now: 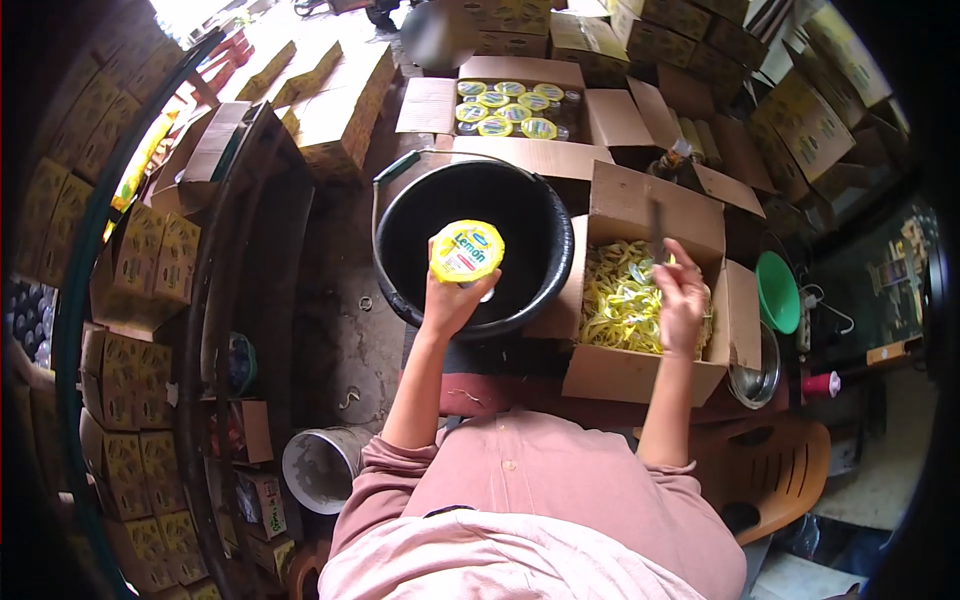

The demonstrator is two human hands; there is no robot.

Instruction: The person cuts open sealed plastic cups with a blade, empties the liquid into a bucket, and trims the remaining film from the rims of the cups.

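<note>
My left hand (450, 300) is wrapped round a plastic drink cup (466, 252) with a yellow "Lemon" lid facing up. It holds the cup over the black bucket (392, 290), whose wire handle rests at the far rim. My right hand (679, 300) is closed on a knife (656, 222), its dark, slightly blurred blade pointing away from me. That hand is above an open cardboard box (640, 372). Inside the box lies a tangled heap of yellow strips (625, 305).
Beyond the bucket, an open carton (430, 105) holds several yellow-lidded cups (512, 110). A green bowl (777, 292) and a red thread spool (822, 385) are at the right. A white bucket (322, 470) stands at lower left, near shelves of stacked cartons (140, 375).
</note>
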